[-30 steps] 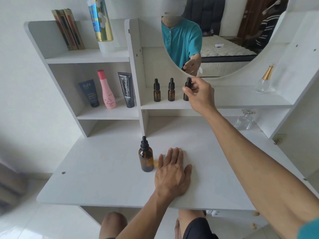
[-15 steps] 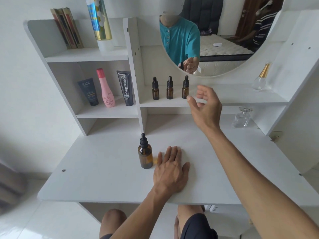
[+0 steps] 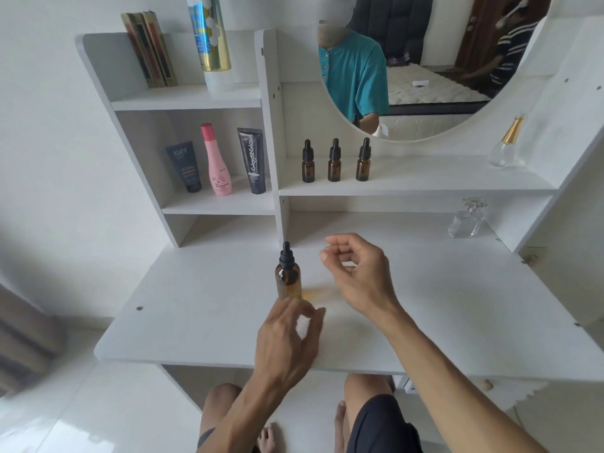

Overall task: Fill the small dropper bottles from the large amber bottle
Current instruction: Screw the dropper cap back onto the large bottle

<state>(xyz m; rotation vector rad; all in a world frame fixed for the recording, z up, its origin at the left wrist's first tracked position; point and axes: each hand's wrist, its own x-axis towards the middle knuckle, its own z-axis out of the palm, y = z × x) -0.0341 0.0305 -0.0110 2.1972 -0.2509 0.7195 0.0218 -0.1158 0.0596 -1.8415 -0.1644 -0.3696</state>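
Two hands: left hand (image 3: 287,341) and right hand (image 3: 356,273) loosely curled, holding nothing, flanking the large amber bottle (image 3: 288,276), likely to steady and uncap it.
Desk (image 3: 196,315): white; bottle upright, capped.
Shelf (image 3: 425,184): three small dropper bottles (image 3: 334,160) in a row, capped, within reach.
Room: mirror (image 3: 425,60) above.

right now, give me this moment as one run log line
large amber bottle: upright on desk, capped | left hand: at its base, grip unclear | right hand: empty, beside it | three small dropper bottles: on shelf, capped
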